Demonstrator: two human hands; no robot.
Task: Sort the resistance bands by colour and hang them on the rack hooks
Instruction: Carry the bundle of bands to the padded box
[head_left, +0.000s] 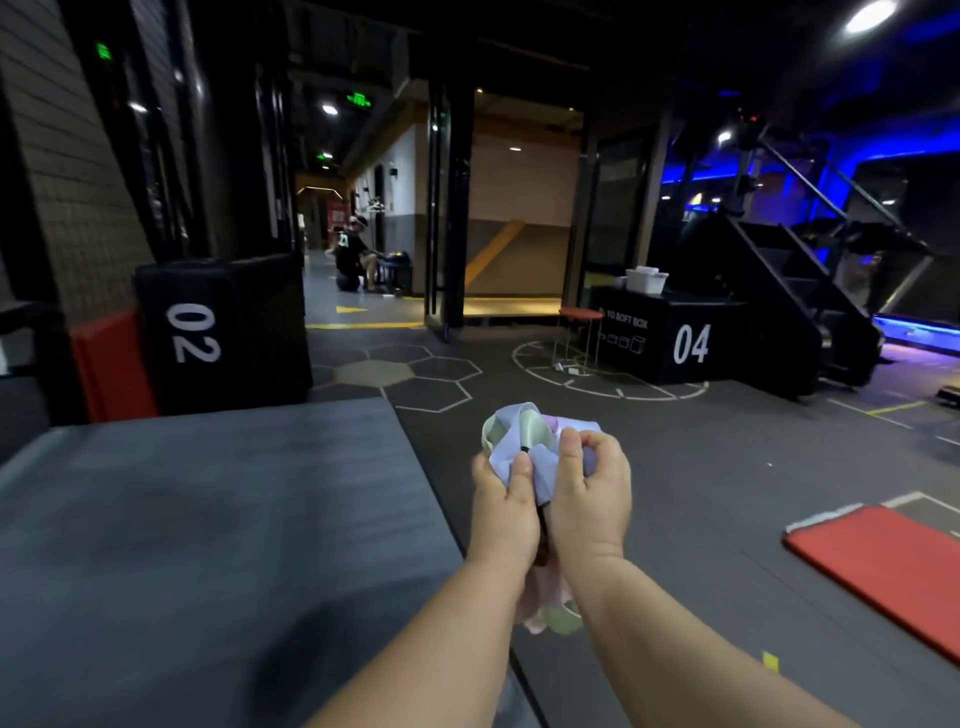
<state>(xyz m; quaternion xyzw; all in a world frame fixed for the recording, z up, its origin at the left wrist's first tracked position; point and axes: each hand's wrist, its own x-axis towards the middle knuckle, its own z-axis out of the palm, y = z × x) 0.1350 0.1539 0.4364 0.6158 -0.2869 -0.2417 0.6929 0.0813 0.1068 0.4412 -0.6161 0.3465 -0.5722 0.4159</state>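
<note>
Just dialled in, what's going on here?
A person in a gym holds a bunch of bands in front of them. The left grip and right grip both pinch it. Lilac, green and pink loops are mixed together; none is hung, and no rack shows in view.

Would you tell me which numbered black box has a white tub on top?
The box marked 04, on the right; the 02 box on the left shows none.
</note>
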